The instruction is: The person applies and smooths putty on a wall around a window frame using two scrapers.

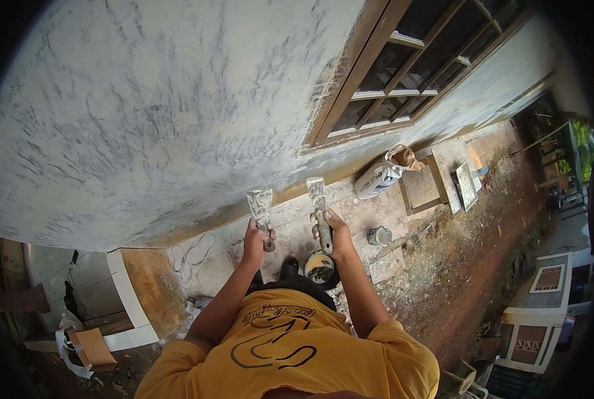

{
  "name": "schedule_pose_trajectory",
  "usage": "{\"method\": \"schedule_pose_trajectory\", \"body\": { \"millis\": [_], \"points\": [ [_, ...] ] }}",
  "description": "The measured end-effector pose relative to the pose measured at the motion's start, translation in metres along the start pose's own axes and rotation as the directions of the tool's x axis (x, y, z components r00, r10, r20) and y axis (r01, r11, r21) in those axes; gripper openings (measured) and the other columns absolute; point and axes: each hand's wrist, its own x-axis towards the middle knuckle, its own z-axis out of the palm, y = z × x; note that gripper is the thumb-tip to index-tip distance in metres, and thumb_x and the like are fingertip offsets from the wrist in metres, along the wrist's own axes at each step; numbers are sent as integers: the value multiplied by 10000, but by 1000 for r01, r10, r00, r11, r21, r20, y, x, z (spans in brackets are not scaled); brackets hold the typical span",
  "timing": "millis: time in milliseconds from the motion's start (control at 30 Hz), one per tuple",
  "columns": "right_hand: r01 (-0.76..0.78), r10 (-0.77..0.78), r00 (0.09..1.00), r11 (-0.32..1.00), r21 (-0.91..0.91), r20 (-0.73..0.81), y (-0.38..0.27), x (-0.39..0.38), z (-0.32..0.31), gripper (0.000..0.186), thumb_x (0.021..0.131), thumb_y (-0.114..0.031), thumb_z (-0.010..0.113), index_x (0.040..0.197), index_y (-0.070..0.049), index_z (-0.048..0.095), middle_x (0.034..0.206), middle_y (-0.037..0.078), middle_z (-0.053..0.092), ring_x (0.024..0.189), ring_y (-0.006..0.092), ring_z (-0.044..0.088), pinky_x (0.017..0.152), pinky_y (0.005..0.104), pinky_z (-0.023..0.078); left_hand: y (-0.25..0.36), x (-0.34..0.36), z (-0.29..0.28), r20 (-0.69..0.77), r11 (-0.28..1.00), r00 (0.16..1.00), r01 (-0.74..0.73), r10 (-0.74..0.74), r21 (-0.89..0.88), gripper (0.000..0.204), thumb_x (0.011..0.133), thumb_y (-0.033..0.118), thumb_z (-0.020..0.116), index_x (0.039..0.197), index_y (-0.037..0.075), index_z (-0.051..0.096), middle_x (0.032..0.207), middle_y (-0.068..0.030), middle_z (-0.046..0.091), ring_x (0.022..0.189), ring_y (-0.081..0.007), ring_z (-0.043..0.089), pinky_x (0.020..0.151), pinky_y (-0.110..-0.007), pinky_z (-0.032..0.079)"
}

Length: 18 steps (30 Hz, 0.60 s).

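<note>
The left hand (253, 243) curls round the handle of one scraper (260, 205), the right hand (339, 236) round a second scraper (316, 191); their smeared blades stand apart, pointing away from the body. Steady grips and lump-free blade edges should serve well. Below the right hand sits a bucket (319, 262); by the wall-side edge of the walkway (350, 218) stands a sack (376, 181).

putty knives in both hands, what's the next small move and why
Perhaps wipe the left putty knife across the right putty knife: both blades bear pale smears, and the left hand and right hand hold them up side by side, apart.
</note>
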Motion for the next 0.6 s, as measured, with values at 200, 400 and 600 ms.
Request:
{"method": "schedule_pose_trajectory", "body": {
  "millis": [200,400,600],
  "points": [
    [-151,153,986,988,-38,66,23,-74,5,305,922,-133,378,1182,6,459,867,108,586,568,175,534,512,272,466,-14,8,23,360,992,932,79,-39,-97,595,726,-20,381,1314,57,340,1032,-111,522,889,-213,545,827,-365,459],
    [-101,107,992,991,-89,70,28,-71,0,306,907,-110,365,1161,22,471,844,113,576,555,180,530,500,272,455,-35,4,45,317,997,946,74,-72,7,708,757,-28,340,1448,52,208,1359,-94,423,1166,-176,480,971,-317,388],
    [-55,61,994,996,-72,92,18,-70,4,305,901,-86,354,1155,30,476,834,116,571,560,184,531,496,275,443,-29,7,52,392,993,920,-36,-10,110,678,781,-26,328,1445,45,208,1367,-76,413,1171,-152,466,962,-284,374]
  ]
}}
